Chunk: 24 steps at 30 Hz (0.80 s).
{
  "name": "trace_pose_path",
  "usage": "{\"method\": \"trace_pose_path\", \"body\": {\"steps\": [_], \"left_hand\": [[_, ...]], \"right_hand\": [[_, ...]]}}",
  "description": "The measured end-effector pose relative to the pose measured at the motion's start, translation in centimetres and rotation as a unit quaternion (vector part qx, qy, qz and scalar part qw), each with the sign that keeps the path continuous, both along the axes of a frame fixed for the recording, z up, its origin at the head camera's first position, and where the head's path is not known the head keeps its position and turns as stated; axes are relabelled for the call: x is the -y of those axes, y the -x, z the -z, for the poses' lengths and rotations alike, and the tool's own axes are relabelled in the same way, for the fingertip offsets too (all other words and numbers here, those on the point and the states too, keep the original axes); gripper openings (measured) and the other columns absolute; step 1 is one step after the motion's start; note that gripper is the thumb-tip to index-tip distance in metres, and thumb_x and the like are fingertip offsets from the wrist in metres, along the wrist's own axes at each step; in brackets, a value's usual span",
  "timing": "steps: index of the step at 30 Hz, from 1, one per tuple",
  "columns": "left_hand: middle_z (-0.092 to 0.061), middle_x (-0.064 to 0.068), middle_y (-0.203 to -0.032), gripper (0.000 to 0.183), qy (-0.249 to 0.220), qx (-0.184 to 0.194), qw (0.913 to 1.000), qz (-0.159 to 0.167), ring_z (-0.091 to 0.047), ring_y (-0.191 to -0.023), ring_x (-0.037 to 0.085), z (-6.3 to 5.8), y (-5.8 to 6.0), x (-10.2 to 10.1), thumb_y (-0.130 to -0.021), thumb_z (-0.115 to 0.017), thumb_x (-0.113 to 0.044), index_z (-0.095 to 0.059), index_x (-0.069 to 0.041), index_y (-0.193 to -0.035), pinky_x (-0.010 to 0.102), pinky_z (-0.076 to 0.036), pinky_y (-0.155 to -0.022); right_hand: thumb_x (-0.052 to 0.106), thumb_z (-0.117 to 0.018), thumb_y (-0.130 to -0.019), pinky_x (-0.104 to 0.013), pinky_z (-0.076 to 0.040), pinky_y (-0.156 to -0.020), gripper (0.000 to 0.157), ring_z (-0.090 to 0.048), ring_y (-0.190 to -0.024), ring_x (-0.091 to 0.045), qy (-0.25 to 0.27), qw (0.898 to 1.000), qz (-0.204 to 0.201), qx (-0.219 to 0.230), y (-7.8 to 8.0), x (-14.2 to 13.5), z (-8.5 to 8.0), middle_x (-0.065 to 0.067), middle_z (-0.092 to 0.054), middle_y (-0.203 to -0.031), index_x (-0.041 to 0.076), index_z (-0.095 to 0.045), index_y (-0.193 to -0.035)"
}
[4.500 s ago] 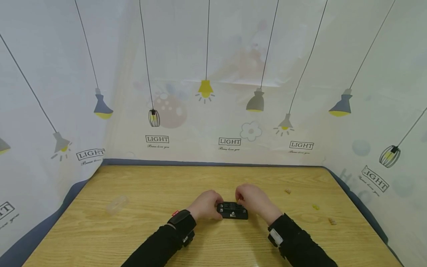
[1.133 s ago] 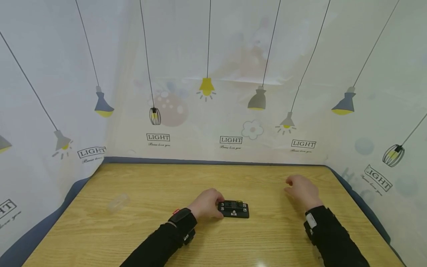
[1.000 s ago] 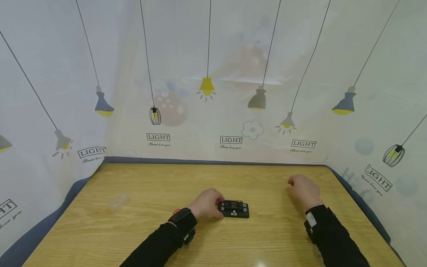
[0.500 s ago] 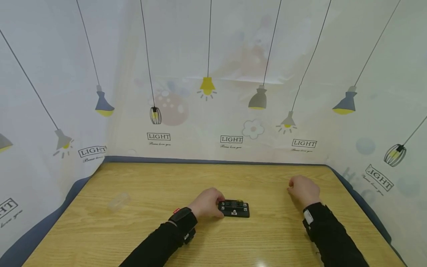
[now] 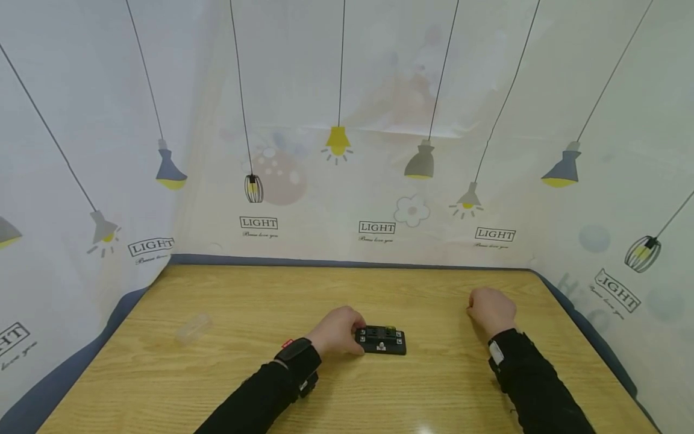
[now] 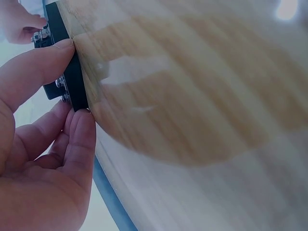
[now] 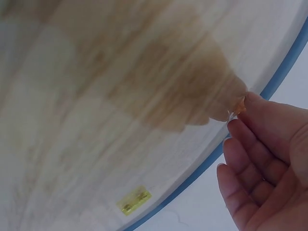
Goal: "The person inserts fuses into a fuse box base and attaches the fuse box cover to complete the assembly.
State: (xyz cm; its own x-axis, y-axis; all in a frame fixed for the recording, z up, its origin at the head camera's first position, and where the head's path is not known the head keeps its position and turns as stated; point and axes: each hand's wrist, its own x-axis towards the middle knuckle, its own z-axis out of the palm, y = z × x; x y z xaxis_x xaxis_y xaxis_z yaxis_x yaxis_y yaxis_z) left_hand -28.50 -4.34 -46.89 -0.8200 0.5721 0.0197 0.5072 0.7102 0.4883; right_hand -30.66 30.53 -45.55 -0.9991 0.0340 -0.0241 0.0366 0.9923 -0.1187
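My left hand (image 5: pixel 337 331) grips the left end of a black fuse block (image 5: pixel 382 340) on the table, thumb on the near side and fingers behind. Metal bolts show on the block in the left wrist view, and a yellow blade fuse (image 5: pixel 390 330) sits on its right side in the head view. Well to the right, my right hand (image 5: pixel 492 311) is at the tabletop. In the right wrist view its thumb and index finger pinch a small orange blade fuse (image 7: pixel 238 107), partly hidden by the fingertips. Another yellow blade fuse (image 7: pixel 134 200) lies on the table nearby.
A clear plastic box or lid (image 5: pixel 193 327) lies on the left of the wooden table (image 5: pixel 260 295). A white printed sheet (image 5: pixel 325 199) stands round the back and sides. The right sleeve (image 5: pixel 534 377) hides part of the table's right side.
The right hand has moved from the block to the right, leaving the yellow fuse on the block. Over the last second its fingers have closed at the tabletop. The left hand has kept its hold.
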Motion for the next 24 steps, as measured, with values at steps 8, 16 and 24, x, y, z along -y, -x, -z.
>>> {"method": "trace_pose_path", "body": {"steps": [8, 16, 24], "left_hand": [[-0.058, -0.003, -0.093, 0.042, 0.001, -0.002, 1.0, 0.005, -0.048, -0.08, 0.008, 0.05, 0.05, 0.04, -0.065, -0.08, -0.025, -0.068, -0.011, -0.102, 0.026, -0.043, -0.075], [-0.058, -0.003, -0.094, 0.043, 0.006, -0.009, 0.9999, 0.006, -0.048, -0.08, 0.008, 0.18, 0.12, 0.08, -0.065, -0.08, -0.026, -0.068, -0.011, -0.103, 0.025, -0.043, -0.075], [-0.058, -0.003, -0.093, 0.042, 0.007, -0.011, 0.9999, 0.007, -0.048, -0.08, 0.008, -0.05, 0.05, 0.04, -0.065, -0.08, -0.026, -0.068, -0.011, -0.102, 0.025, -0.043, -0.075]], "right_hand": [[0.016, -0.064, -0.081, -0.043, -0.048, -0.059, 0.008, -0.057, -0.068, -0.023, -0.006, 1.0, 0.003, 0.005, 0.14, 0.12, -0.12, -0.007, -0.062, -0.078, 0.01, -0.065, -0.077], [0.015, -0.064, -0.08, -0.044, -0.048, -0.059, 0.006, -0.057, -0.068, -0.025, -0.005, 1.0, -0.009, -0.006, 0.16, -0.05, -0.08, -0.008, -0.063, -0.08, 0.01, -0.068, -0.079], [0.014, -0.063, -0.081, -0.045, -0.049, -0.06, 0.009, -0.06, -0.072, -0.028, -0.007, 1.0, -0.008, -0.017, 0.08, -0.09, -0.1, -0.011, -0.065, -0.085, 0.01, -0.07, -0.082]]}}
